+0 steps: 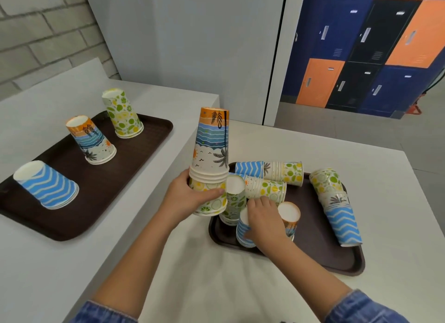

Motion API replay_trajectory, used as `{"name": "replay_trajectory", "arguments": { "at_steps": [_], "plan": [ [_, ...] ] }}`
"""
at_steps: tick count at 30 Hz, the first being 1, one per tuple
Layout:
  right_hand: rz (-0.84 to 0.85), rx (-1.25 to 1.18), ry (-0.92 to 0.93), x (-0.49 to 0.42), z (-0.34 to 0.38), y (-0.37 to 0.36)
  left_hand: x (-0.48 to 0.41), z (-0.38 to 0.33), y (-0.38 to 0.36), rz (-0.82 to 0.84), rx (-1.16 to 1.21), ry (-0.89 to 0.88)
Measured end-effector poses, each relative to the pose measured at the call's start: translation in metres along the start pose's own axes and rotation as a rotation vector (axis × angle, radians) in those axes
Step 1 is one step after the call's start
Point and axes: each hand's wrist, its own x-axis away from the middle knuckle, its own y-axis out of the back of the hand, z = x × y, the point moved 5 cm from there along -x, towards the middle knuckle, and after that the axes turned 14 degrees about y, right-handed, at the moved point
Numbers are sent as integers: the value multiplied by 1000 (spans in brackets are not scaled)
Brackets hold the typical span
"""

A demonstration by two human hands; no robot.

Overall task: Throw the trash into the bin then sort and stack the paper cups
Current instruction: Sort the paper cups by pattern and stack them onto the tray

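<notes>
Mixed cup stack (212,154) gripped in the left hand (190,197)
A blue-wave stack (242,236) is clasped by the right hand (263,218); three inverted stacks (92,142) are set well left.

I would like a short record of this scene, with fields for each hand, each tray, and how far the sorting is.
left hand: grips the mixed stack, beach-print cups over a lemon-print cup, mouths down
right hand: grips a blue zigzag cup on the right tray
left tray: three sorted stacks, mouths down: zigzag stack, beach stack, lemon stack
right tray contents: mixed cups, some lying, some standing
sorting: not finished
</notes>
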Motion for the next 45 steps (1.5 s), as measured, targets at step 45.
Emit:
{"name": "replay_trajectory", "arguments": {
  "at_steps": [45],
  "plan": [
    [-961,-964,-257,78,-86,67,-14,-52,-19,-115,30,-216]
  ]
}}
